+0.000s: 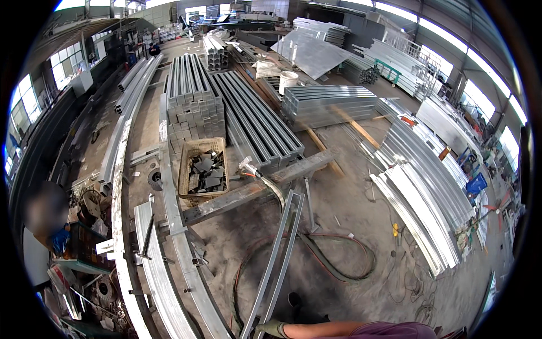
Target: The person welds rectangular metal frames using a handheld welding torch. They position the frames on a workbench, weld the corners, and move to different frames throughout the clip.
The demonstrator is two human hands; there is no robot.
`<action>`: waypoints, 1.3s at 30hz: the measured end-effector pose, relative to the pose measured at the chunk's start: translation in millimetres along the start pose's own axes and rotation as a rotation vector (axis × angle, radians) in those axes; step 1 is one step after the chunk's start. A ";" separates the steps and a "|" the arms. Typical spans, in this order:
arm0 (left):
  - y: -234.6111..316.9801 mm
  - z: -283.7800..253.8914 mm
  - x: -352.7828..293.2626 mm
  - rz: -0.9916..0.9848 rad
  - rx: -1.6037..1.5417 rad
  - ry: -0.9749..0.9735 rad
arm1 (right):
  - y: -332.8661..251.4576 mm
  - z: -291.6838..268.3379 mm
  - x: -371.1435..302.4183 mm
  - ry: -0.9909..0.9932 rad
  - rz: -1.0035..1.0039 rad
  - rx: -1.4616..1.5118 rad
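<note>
Nearest the lens, one gloved hand [272, 327], which side I cannot tell, has its fingers wrapped around the near end of a long grey steel channel [280, 254] sloping up to a rusty crossbeam [254, 189]. No other hand shows. Looped red and green hoses [339, 271] on the floor could snag the channel or trip a foot.

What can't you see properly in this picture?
- Right hand: out of the head view, past the lower edge.
- Left hand: gloved on the long metal channel; the bottom edge cuts it, so its grip is unclear.
- Wicker basket: the dark pieces inside are too small to identify.
- Person at left: blurred.
</note>
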State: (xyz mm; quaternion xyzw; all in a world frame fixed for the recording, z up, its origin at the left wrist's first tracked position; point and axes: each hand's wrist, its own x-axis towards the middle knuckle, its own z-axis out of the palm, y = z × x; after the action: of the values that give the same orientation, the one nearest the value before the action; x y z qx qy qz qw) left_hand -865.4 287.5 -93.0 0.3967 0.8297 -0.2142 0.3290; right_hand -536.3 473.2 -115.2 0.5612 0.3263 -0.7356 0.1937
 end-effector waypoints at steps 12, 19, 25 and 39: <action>100.5 -85.6 -2.9 0.114 0.182 0.094 | -24.0 -105.9 -41.0 0.036 -0.082 0.106; 217.6 -148.5 -22.2 0.200 0.294 0.133 | -36.5 -196.3 -95.5 0.023 -0.259 0.171; 320.5 -197.3 -19.6 0.303 0.399 0.126 | -71.1 -290.1 -122.3 0.112 -0.394 0.091; 566.5 -274.1 106.6 0.591 0.660 0.027 | -142.9 -502.8 -100.2 0.384 -0.428 0.072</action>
State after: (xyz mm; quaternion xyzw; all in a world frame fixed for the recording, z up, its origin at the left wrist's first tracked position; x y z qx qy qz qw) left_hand -565.6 847.9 -33.1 0.7034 0.5721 -0.3591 0.2212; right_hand -248.3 917.5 -61.3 0.6150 0.4416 -0.6512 -0.0513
